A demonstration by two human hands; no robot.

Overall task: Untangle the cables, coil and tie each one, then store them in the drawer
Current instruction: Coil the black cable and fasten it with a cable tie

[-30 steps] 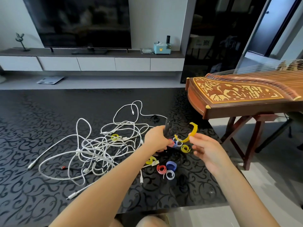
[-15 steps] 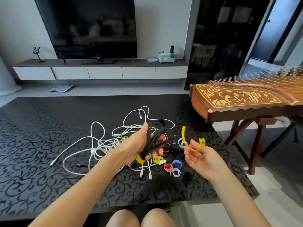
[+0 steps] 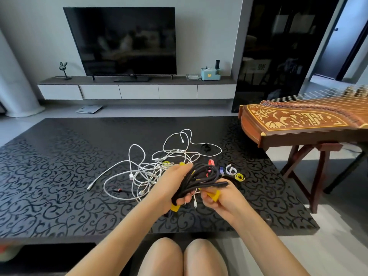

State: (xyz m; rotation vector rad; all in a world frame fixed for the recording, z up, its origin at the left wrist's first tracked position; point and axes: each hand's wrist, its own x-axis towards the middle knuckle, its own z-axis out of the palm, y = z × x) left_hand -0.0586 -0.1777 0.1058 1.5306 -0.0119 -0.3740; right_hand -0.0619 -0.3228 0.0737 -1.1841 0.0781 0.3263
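My left hand [image 3: 173, 184] grips a coiled black cable [image 3: 201, 177] above the near part of the black patterned table [image 3: 49, 176]. A yellow strap [image 3: 214, 196] passes under the coil; my right hand [image 3: 221, 198] pinches one end of it, and the other end shows below my left hand. A tangle of white cables [image 3: 151, 168] lies on the table behind my hands. Loose coloured straps lie to the right: red [image 3: 211, 162], blue [image 3: 221, 170], white [image 3: 231, 169] and yellow [image 3: 240, 176].
A wooden zither [image 3: 298, 122] on a stand sits just right of the table. A television [image 3: 123, 38] stands on a low cabinet with white drawers [image 3: 139, 91] against the far wall. My knees [image 3: 183, 255] are at the table's near edge.
My left hand lifted the black coil off the table. My right hand brought the yellow strap from beside the coil to under it, and both hands came together.
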